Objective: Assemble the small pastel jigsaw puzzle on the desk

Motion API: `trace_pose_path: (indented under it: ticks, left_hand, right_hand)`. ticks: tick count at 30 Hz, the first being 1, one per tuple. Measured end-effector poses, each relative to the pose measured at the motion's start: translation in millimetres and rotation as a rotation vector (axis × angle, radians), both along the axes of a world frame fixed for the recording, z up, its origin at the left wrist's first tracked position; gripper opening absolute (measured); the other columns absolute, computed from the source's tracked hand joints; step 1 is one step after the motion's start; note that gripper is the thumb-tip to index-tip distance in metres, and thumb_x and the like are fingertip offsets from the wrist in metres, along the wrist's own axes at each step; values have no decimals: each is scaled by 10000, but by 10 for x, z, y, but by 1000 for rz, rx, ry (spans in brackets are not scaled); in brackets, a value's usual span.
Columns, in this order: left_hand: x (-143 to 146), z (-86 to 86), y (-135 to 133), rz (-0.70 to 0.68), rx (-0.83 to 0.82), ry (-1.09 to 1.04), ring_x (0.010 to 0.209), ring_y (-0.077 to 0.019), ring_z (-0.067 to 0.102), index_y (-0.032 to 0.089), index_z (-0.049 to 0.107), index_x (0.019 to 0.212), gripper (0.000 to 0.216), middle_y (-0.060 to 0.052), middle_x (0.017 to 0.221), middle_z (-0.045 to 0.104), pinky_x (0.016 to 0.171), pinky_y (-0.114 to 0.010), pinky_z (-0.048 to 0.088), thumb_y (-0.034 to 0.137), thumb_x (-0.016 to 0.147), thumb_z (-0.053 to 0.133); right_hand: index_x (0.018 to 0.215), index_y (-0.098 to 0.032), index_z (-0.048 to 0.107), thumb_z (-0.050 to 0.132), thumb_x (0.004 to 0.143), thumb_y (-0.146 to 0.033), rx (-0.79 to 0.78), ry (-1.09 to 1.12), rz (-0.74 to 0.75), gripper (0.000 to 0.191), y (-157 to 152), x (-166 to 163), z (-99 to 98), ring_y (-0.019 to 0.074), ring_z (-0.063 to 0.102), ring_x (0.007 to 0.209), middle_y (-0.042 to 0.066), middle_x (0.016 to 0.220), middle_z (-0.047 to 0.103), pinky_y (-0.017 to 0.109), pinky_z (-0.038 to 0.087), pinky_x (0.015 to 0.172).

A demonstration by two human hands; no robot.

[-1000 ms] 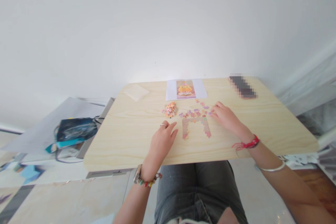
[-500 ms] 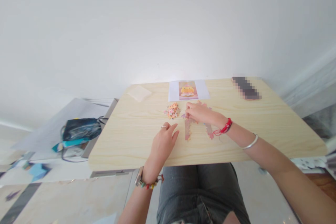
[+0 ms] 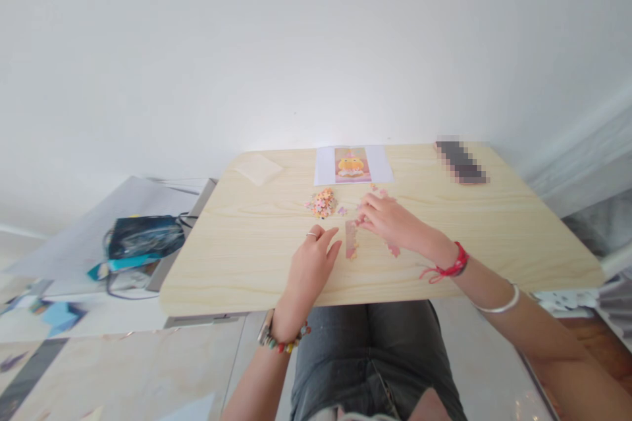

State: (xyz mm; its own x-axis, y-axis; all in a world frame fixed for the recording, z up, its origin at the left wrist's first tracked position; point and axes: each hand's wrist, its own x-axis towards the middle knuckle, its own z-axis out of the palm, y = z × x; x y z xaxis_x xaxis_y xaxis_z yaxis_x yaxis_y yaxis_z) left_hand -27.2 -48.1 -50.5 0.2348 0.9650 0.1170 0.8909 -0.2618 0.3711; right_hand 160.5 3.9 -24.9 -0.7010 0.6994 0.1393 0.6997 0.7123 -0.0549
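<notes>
Pink joined jigsaw pieces (image 3: 351,240) form a partial frame on the table, with more along its right side and top. Over the frame's middle is my right hand (image 3: 388,217), fingertips pinched at the upper end of the left strip. Whatever they pinch is too small to make out, and the hand covers part of the frame. My left hand (image 3: 313,263) rests just left of that strip, thumb and forefinger apart, holding nothing. Beyond it lies a heap of loose jigsaw pieces (image 3: 323,202). One stray lilac piece (image 3: 342,210) sits between heap and frame.
A printed sheet with a yellow cartoon picture (image 3: 352,166) lies at the table's back edge by the wall. A blurred dark phone-like object (image 3: 461,161) is at back right, a pale sheet (image 3: 259,169) at back left. Left of the table is a dark bag (image 3: 143,237).
My right hand has shifted right and slightly toward me, uncovering the lilac piece. My left hand stays nearly in place. The whole view has shifted a little.
</notes>
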Motion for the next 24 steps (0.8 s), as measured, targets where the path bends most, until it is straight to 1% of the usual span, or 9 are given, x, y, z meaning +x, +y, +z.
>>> trace_pose_path:
  ticks: [3,6,10,14,17,20,24]
  left_hand:
    - [47,-3,-29,-29,31,-52,683,-120,531,171,550,1064,257,-36,829,514,665,-242,445,230,833,453]
    - [71,-6,-48,-48,58,-86,664,-113,520,179,559,1043,242,-23,801,505,650,-237,442,231,824,471]
    - [55,-23,-36,-48,92,-95,648,-115,513,175,569,1020,229,-16,776,498,637,-244,443,219,812,487]
    - [29,-57,-17,-51,121,-109,622,-111,509,165,573,1006,221,-17,768,495,611,-244,443,210,809,483]
    - [12,-87,-13,-59,137,-115,608,-110,509,162,575,1000,220,-17,758,497,606,-246,444,208,812,472]
    - [-14,-109,-11,-64,141,-117,605,-109,513,160,578,993,218,-17,751,499,608,-246,445,205,814,461]
    - [-58,-114,-17,-44,130,-125,601,-111,516,152,578,995,224,-24,764,503,607,-252,446,208,817,453]
  right_hand:
    - [844,-115,580,416,863,-251,32,24,-7,214,-199,-4,-31,202,506,812,111,891,514,343,394,741]
    - [848,-118,582,396,870,-245,59,37,-40,227,-244,33,-78,211,507,834,118,896,519,348,399,738]
    - [839,-114,566,425,859,-243,82,6,-127,192,-31,95,-116,193,514,784,104,886,519,321,397,695]
    - [840,-102,556,430,854,-227,63,-64,-197,179,258,15,-137,190,518,761,107,893,526,310,384,678]
    - [812,-99,558,386,868,-202,47,-119,-186,207,390,-102,-174,194,512,753,116,873,531,311,374,663]
    - [796,-100,560,361,878,-204,36,-114,-168,238,456,-170,-219,190,503,746,111,842,533,302,366,647]
    - [759,-116,567,362,883,-226,-35,-31,-210,264,535,-82,-199,146,486,674,80,826,523,273,366,615]
